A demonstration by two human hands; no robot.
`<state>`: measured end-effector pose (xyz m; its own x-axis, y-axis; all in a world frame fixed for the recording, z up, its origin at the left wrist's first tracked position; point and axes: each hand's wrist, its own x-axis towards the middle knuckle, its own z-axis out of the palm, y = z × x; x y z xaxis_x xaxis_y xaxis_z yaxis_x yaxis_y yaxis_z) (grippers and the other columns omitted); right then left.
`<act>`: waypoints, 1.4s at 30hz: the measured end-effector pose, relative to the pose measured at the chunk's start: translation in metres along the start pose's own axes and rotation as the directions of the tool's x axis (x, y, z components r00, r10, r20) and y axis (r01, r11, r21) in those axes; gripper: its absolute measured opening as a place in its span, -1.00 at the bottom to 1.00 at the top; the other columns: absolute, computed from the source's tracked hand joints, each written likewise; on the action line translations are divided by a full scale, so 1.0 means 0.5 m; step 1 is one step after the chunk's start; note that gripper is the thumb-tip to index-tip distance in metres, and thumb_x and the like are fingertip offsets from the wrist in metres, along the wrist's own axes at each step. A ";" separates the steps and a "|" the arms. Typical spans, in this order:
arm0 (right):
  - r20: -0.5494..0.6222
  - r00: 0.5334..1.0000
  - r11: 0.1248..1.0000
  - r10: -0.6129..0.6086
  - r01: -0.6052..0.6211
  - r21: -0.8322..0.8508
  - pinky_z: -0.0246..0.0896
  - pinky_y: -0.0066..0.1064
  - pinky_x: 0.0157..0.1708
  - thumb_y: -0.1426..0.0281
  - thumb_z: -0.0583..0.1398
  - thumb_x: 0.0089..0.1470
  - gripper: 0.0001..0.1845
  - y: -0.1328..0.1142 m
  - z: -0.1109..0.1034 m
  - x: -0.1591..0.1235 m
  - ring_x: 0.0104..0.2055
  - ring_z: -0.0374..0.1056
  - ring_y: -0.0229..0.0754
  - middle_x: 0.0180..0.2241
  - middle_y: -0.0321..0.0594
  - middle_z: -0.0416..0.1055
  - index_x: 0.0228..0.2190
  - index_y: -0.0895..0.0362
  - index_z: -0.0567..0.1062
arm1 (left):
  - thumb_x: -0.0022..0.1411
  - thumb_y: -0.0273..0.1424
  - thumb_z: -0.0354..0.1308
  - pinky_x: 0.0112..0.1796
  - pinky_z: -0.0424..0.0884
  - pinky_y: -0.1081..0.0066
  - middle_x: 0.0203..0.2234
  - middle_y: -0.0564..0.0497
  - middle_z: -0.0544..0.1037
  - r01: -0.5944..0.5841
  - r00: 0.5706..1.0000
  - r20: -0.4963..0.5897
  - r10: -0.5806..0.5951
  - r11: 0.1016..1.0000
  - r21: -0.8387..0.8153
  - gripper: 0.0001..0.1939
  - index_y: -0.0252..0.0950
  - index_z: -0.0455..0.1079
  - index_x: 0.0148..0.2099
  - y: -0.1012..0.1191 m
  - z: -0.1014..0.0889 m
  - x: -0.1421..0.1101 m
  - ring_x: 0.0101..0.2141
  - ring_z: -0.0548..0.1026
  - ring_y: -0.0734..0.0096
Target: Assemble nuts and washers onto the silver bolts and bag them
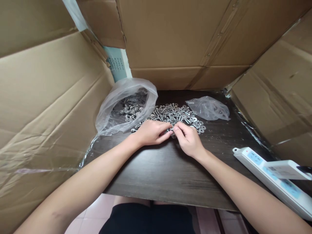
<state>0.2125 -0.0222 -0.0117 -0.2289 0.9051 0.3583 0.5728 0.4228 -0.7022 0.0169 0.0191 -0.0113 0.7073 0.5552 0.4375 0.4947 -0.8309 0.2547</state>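
Cardboard (170,35) on three sides of a dark table (156,175). Clear bag (102,120) at left, mouth open; beside it, loose screws (168,113) and washers (202,127). Left hand (154,131) and right hand (187,136) meet at their near edge, angled inward, backs up, fingertips pinching a small metal part (172,129), kind unclear. Step, probably: fingering that part; calls for light, steady pinches.

No legible text
Dark characters on the pale blue-green sheet (117,64) and the label on the white plug-in adapter (287,169) are too small to read.
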 end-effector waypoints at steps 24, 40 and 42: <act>-0.051 0.999 0.999 -0.015 0.013 -0.041 0.06 -0.41 -0.50 0.30 0.04 0.28 -0.72 -0.001 -0.001 0.001 -0.59 0.16 -0.26 -0.62 -0.35 0.28 -0.48 0.07 0.31 | 0.42 -0.20 0.02 -0.47 0.25 0.44 -0.51 0.06 0.57 0.021 1.000 0.007 -0.021 1.000 -0.004 -0.71 -0.26 0.47 -0.09 -0.002 0.000 -0.001 -0.49 0.53 0.41; -0.053 0.999 0.999 -0.006 0.004 -0.051 0.03 -0.43 -0.55 0.29 0.09 0.23 -0.71 -0.001 0.002 0.001 -0.63 0.13 -0.28 -0.66 -0.37 0.27 -0.52 0.07 0.34 | 0.36 -0.21 0.08 -0.47 0.26 0.45 -0.52 0.11 0.55 0.025 0.999 0.027 -0.024 0.999 -0.048 -0.71 -0.25 0.45 -0.01 -0.003 -0.002 -0.001 -0.50 0.52 0.43; -0.043 0.999 0.999 -0.007 0.005 -0.047 0.04 -0.43 -0.54 0.29 0.08 0.24 -0.70 -0.001 0.002 0.001 -0.62 0.15 -0.28 -0.65 -0.36 0.28 -0.53 0.07 0.34 | 0.36 -0.20 0.09 -0.47 0.24 0.44 -0.52 0.11 0.56 0.023 0.999 0.025 -0.022 0.998 -0.053 -0.71 -0.26 0.45 -0.02 -0.003 -0.001 -0.001 -0.51 0.52 0.42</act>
<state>0.2116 -0.0219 -0.0118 -0.1987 0.8994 0.3894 0.6079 0.4248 -0.6709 0.0155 0.0198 -0.0114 0.7088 0.5739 0.4102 0.4832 -0.8187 0.3104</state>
